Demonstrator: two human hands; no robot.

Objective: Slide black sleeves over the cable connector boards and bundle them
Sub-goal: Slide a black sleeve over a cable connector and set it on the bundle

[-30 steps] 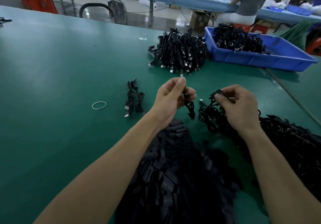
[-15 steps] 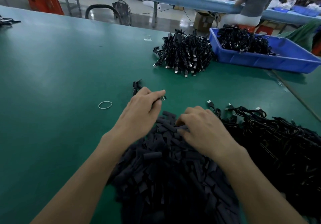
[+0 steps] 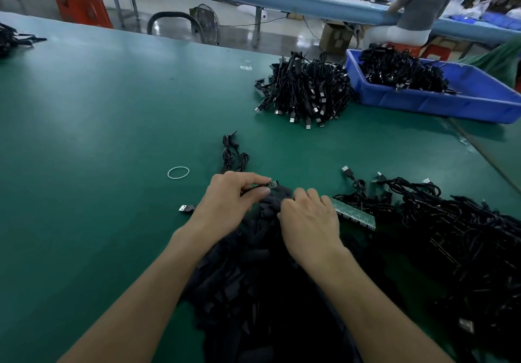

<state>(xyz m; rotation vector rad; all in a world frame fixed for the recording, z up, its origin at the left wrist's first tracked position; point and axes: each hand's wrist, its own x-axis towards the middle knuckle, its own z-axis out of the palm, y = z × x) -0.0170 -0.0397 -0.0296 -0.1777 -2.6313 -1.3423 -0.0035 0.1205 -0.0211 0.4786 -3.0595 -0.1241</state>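
Your left hand point(image 3: 231, 202) pinches 1 cable board point(image 3: 271, 184), its tip bare beyond your fingers for sleeving; your right hand point(image 3: 307, 219) curls into the sleeve pile point(image 3: 253, 278), grip hidden.

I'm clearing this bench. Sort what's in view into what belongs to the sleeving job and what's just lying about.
In the job:
- left hand pinching a connector board
- right hand on the sleeve pile
- unsleeved cables
- rubber band
- small bundle
- finished heap
- blue bin

Lying about:
- green board strip
- red crate
- floor fan
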